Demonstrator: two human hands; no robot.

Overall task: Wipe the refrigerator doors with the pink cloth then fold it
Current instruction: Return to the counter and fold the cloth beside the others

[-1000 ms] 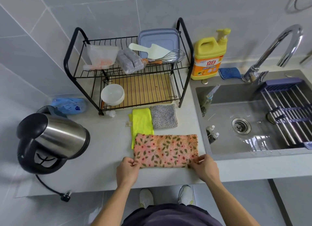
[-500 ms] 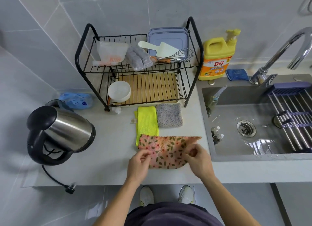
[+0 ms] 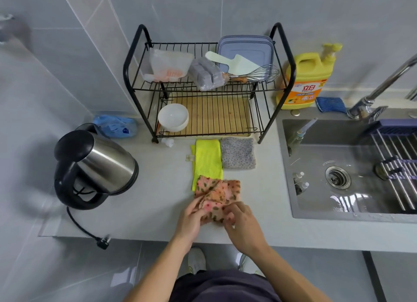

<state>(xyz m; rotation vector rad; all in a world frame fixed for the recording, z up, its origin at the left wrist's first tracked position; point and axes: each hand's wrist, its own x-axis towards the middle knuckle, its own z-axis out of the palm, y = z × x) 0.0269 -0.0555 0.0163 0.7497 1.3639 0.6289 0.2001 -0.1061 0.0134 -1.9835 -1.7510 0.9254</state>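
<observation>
Bright, soft light is falling from the right, throwing a diffuse shadow to the left of the kettle and glinting white off the wet floor of the sink. The wide lens is bending the wall tiles and the counter edge toward the corners. The left hand and right hand are blurring slightly on the pink cloth.

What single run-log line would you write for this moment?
stage: folding | left hand: grips pink cloth | right hand: pinches its edge | pink cloth: partly folded, on counter
</observation>
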